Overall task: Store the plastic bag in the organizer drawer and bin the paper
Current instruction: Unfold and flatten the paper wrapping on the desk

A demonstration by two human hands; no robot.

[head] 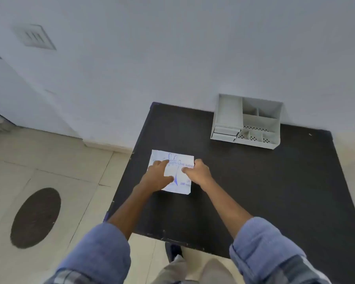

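A white flat packet (176, 171) with blue print of gloves lies on the black worktop (254, 191), near its left edge; from this view I cannot tell if it is the plastic bag, the paper, or both together. Both hands are on it. The left hand (157, 178) rests on the left part of the packet, with the fingers stretched forward and pressing flat, not closed around anything. The right hand (197, 171) is at the right edge of the packet with the fingers curled inward, and the thumb and fingertips seem to pinch this edge. The white organizer (247, 121) stands at the far side of the worktop, against the wall, well apart from the packet. Its small drawers (225, 133) at the front left corner look closed. The blue sleeves are rolled up on both arms.
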